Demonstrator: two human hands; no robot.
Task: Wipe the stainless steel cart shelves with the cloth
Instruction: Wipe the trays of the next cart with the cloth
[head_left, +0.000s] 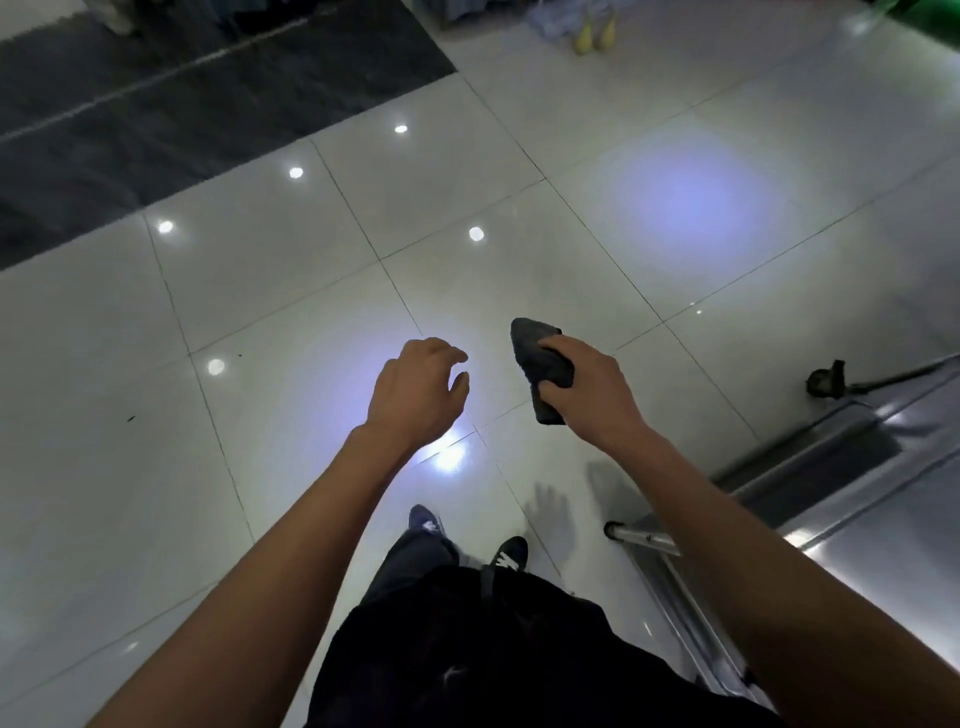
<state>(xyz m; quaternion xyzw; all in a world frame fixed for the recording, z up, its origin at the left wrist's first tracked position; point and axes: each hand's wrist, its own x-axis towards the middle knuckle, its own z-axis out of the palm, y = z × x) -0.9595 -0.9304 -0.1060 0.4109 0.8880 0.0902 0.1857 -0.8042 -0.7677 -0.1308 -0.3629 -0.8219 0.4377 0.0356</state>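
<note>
One dark cloth (540, 366) sits folded in the right hand (587, 387), whose grip is closed around it, thumb on top, keeping it bunched and ready to wipe. It hangs in the air over the tiled floor (291, 291), well apart from the steel cart (857, 499) at lower right. Left hand (415, 389) hovers with a released grip, fingers loosely curled, holding nothing, probably for balance.

At about four o'clock the stainless steel cart (857, 478) was cut off by the right edge, its shelves only partly seen. The right hand (587, 384) hid part of the cloth (535, 348); items at twelve o'clock were too blurred to identify
</note>
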